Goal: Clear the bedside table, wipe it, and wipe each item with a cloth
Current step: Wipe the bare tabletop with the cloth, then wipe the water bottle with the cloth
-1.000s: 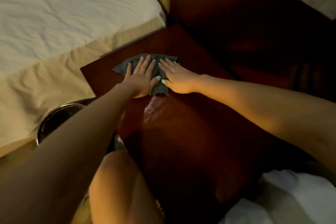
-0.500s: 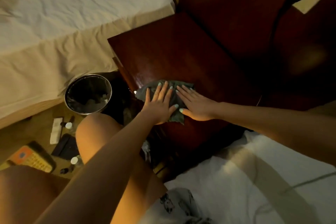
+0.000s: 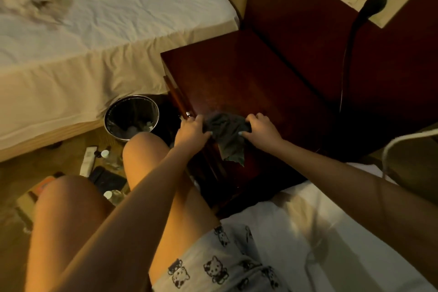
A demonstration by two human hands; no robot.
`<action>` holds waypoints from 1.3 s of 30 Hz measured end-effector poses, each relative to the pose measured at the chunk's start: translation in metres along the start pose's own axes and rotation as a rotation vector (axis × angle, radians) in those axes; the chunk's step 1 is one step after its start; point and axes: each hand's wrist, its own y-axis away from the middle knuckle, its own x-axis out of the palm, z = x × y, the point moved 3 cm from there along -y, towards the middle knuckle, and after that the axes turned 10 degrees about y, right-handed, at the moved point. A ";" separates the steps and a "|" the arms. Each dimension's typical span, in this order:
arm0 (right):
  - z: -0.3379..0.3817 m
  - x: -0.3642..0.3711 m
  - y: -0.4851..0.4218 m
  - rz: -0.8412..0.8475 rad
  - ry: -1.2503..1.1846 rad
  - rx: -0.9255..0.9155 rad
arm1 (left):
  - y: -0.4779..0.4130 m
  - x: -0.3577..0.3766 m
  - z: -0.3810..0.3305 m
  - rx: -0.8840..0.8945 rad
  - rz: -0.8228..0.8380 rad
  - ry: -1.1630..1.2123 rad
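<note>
1. On the floor at the far left lie a white tube (image 3: 87, 161), small capped bottles (image 3: 104, 154) and a dark pouch (image 3: 106, 178).
2. The round, metal-rimmed waste bin (image 3: 132, 97) holds a few pale crumpled scraps.
3. The left hand (image 3: 193, 131), fingers curled, grips the left edge of the grey cloth (image 3: 227, 136).
4. The right hand (image 3: 262, 129) grips its right edge. The cloth is bunched between them at the near left edge of the bedside table (image 3: 237, 73), with one corner trailing towards the person.

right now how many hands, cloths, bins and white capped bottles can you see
hands: 2 (left hand, right hand)
cloth: 1
bin: 1
white-capped bottles: 2
total: 6
</note>
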 end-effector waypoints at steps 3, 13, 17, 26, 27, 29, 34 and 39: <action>0.004 -0.004 -0.013 0.012 -0.100 0.011 | 0.004 0.010 -0.002 0.009 -0.069 0.198; 0.049 -0.122 -0.044 -0.100 -0.540 -0.139 | 0.006 -0.096 -0.008 0.047 -0.378 0.642; 0.113 -0.162 -0.062 -0.066 -0.581 -0.272 | 0.018 -0.137 0.008 0.089 -0.425 0.731; 0.295 -0.129 -0.101 0.190 -0.721 -0.405 | 0.058 -0.221 0.127 -0.024 -0.631 0.764; 0.313 -0.120 -0.102 0.223 -0.749 -0.404 | 0.064 -0.221 0.142 -0.066 -0.654 0.773; 0.340 -0.098 -0.106 0.296 -0.809 -0.392 | 0.072 -0.216 0.174 -0.148 -0.706 0.793; 0.375 -0.019 -0.128 0.388 -0.692 -0.409 | 0.083 -0.174 0.259 -0.359 -0.767 0.775; 0.385 0.064 -0.146 0.398 -0.625 -0.348 | 0.088 -0.110 0.324 -0.535 -0.713 0.768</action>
